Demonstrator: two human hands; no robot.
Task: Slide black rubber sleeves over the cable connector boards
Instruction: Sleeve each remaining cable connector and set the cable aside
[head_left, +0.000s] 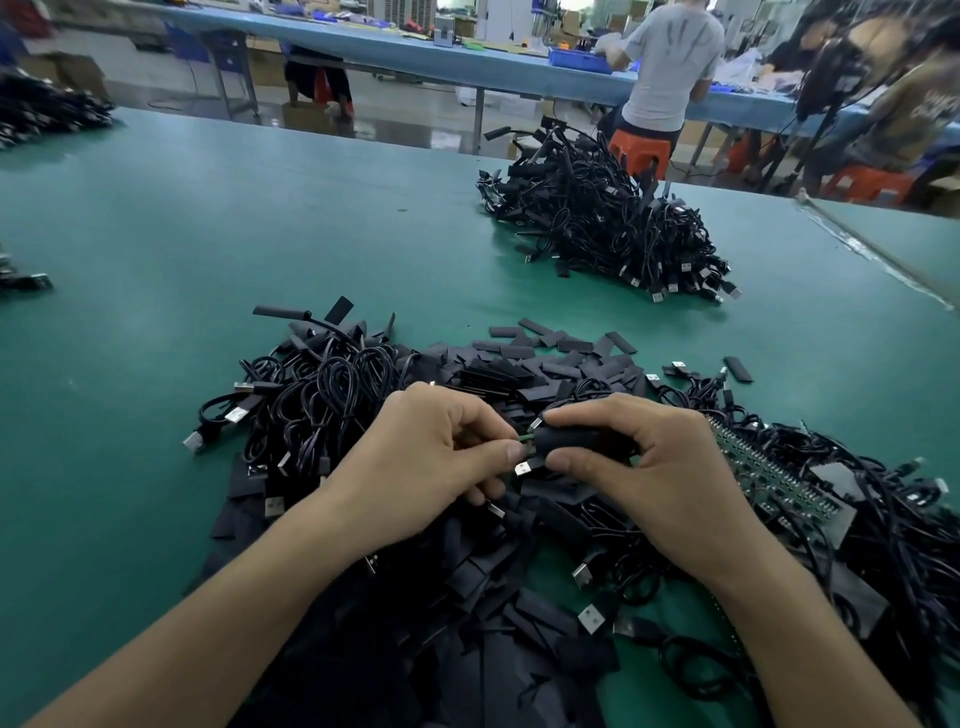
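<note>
A workshop is seen, with a broad green desk (208, 249) in front and a blue bench (395, 49) behind, where another person (670, 67) stands. Near the desk's near edge, among loose sleeves (545, 353) and tangled cables (311, 395), the work is held just above the heap. A black rubber sleeve (563, 440) is clasped by the right hand (639, 467), thumb below and fingers curled over it. Its long axis runs roughly parallel to the near edge, with its mouth turned toward the left edge. From that mouth a sliver of green connector board (525, 440) protrudes, pinched in the grip of the left hand (431, 457), immediately beside it. Board and sleeve share one line, so the push is judged to run along that axis.
</note>
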